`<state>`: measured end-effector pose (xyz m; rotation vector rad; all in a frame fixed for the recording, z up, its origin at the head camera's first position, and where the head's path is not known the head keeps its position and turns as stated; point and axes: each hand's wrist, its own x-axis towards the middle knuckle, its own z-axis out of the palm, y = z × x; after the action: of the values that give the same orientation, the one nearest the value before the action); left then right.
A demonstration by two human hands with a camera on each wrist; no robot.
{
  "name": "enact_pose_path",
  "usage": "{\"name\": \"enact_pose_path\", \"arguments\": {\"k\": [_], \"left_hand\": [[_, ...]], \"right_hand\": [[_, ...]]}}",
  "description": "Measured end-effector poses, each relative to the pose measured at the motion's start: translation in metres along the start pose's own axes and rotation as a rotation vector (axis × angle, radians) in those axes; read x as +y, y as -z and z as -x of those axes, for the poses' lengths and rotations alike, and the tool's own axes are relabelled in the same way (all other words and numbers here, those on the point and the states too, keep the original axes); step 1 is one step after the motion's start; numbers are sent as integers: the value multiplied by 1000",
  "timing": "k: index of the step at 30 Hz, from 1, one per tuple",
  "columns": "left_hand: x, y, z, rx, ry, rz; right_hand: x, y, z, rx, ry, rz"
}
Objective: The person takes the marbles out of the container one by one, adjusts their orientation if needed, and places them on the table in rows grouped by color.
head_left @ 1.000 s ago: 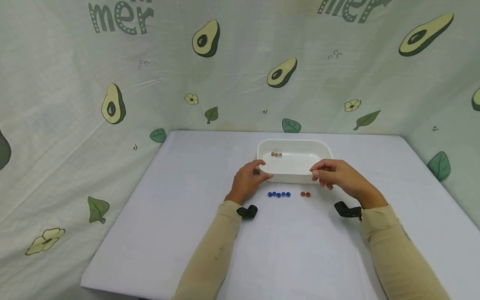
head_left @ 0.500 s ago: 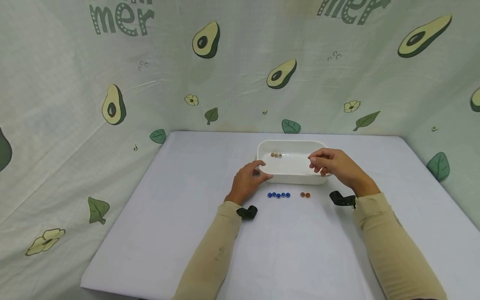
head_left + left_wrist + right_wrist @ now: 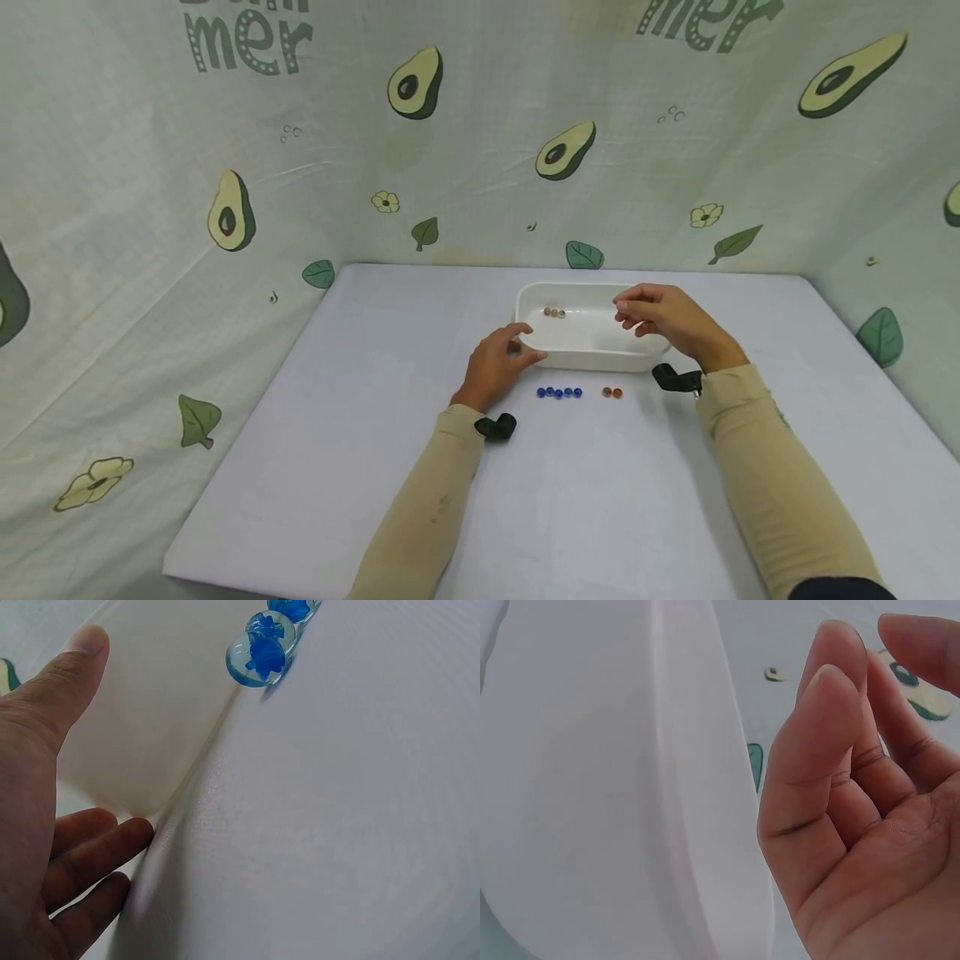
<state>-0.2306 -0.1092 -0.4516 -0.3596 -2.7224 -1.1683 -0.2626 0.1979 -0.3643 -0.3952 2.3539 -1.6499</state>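
Pale green cloth (image 3: 480, 92) hangs all around, with avocados (image 3: 416, 82), leaves (image 3: 199, 421), flowers (image 3: 93, 483) and big gray letters (image 3: 242, 42) on it. Under it is a table (image 3: 337, 467) with a smooth white top. On the far part of the table sits a white tray (image 3: 600, 361) with round corners. Three light brown marbles (image 3: 554, 312) lie in a little row inside it, near the back on the left side. Five blue marbles (image 3: 558, 395) sit close together on the table, just in front of the tray. Two orange-brown marbles (image 3: 617, 393) sit side by side to the right of the blue ones.

The left hand (image 3: 491, 367) holds the left end of the tray. Its thumb is spread wide from the first finger, so the hand makes a shape like the letter C. The thumb is at the front corner, and the first finger bends over the left edge. From the left wrist, the other fingers are bent near the bottom of the tray's corner.

The right hand (image 3: 671, 321) is up over the right side of the tray. Its fingers are bent and close to each other, and the thumb is near the first finger. I cannot tell if something tiny is pinched there, because the other fingers hide the spot in the right wrist view.

Both arms have tan sleeves (image 3: 420, 508), and each wrist wears a small black thing (image 3: 495, 427).
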Motion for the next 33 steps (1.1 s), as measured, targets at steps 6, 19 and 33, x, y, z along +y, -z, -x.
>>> {"name": "enact_pose_path", "arguments": {"k": [6,19,33], "left_hand": [[0,-1,-1,4,-4,2],[-2,-2,0,8,2,13],[1,1,1,-18,6,-2]], "right_hand": [[-3,1,-10,38,-11,-49],[3,0,-32,58,-92,-75],[-3,-9,-67,53,-172,13]]}}
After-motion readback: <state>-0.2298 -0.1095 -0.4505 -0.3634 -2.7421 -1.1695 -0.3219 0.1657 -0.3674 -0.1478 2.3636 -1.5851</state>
